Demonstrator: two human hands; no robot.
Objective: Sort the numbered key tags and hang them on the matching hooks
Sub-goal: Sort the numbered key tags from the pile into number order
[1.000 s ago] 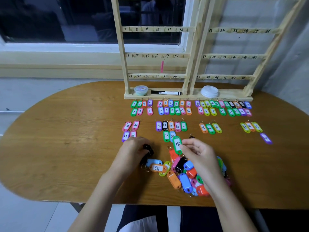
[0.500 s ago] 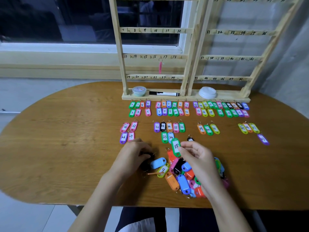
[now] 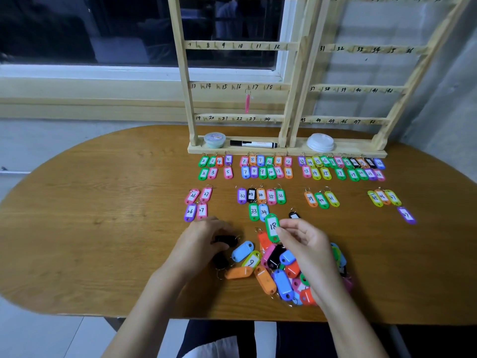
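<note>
My right hand [image 3: 307, 246] pinches a green tag marked 18 [image 3: 272, 226] just above a loose pile of coloured key tags [image 3: 278, 270] near the table's front edge. My left hand [image 3: 204, 241] curls over a black tag [image 3: 227, 240] at the pile's left side. Sorted tags lie in numbered rows [image 3: 271, 167] in front of the wooden hook rack [image 3: 286, 86], with further short rows [image 3: 260, 196] nearer me. One pink tag [image 3: 247, 103] hangs on the rack near hook 17.
On the rack's base sit a small round tub [image 3: 214, 140], a black marker [image 3: 254, 144] and a white lid [image 3: 320, 142]. A lone purple tag [image 3: 407, 215] lies at the right. The oval wooden table [image 3: 90, 215] stands against a window wall.
My left hand has shifted a little on the black tag. An orange tag by the pile now lies label down. The right hand keeps the 18 tag almost in place.
</note>
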